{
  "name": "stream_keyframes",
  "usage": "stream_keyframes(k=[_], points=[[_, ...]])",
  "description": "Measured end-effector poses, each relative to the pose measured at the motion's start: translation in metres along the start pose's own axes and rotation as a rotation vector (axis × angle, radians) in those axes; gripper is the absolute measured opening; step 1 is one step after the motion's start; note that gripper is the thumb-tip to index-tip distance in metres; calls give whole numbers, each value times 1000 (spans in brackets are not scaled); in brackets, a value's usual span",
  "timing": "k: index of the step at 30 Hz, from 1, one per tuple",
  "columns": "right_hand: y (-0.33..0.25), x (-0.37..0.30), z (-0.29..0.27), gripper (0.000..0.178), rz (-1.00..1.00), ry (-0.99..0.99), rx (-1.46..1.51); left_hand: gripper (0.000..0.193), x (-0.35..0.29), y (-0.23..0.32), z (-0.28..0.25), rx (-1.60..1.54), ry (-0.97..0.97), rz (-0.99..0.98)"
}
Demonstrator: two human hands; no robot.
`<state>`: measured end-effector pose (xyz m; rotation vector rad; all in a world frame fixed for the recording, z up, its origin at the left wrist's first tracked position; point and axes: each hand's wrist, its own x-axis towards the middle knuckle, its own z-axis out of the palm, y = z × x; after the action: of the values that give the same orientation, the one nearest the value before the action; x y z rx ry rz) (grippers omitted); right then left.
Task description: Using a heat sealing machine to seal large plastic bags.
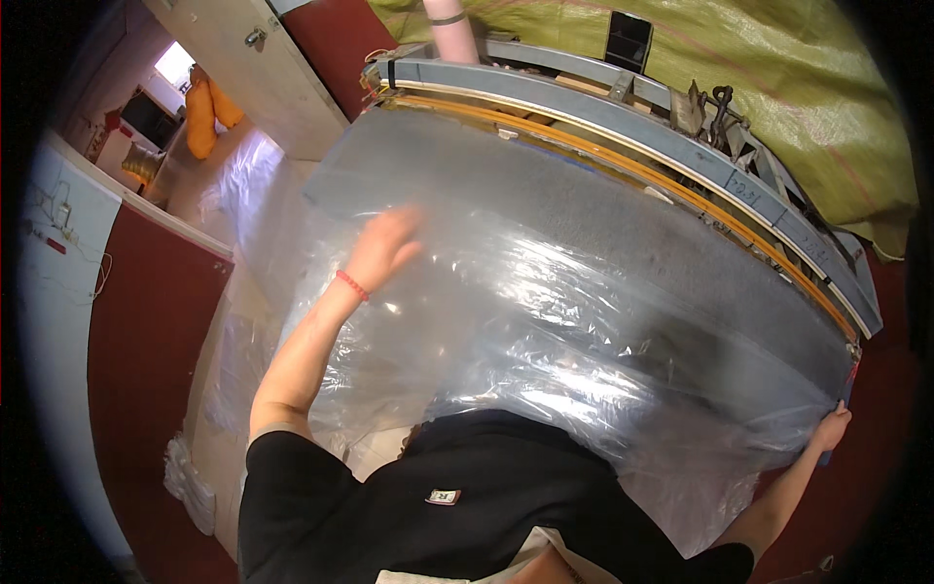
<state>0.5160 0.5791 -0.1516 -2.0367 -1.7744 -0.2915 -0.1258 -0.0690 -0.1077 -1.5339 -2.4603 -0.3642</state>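
A clear plastic sheet (574, 375) is spread over a wide grey table surface (632, 219) in front of me, shiny and wrinkled, its near part hanging down by my body. My left hand (384, 248), with a red bead bracelet (352, 284) at the wrist, is over the left part of the sheet. Its fingers are stretched out and somewhat blurred, the thumb apart; I see nothing in them. At the table's right end, my right hand (833, 426) has its fingers closed on the edge of the plastic sheet, close to the corner. The fingertips are partly hidden.
A long grey metal frame (584, 92) with an orange strip (632, 165) runs along the far side. Behind it hang a yellow-green tarp (778, 58) and a pink roll (452, 34). An open door (258, 73) and a red-and-white wall (146, 331) stand at left.
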Motion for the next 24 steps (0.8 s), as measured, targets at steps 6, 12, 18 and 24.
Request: stream_keyframes(k=[6,12,18,24], points=[[58,25,16,44,22,168,411,13,37,0,15,-19,188,-187],[59,2,-55,46,35,330,599,17,46,3,24,-102,295,-345],[65,-19,-72,43,89,379,590,16,43,0,27,-140,311,-245],[84,-7,-39,41,120,307,538,12,59,13,23,-34,200,-203]])
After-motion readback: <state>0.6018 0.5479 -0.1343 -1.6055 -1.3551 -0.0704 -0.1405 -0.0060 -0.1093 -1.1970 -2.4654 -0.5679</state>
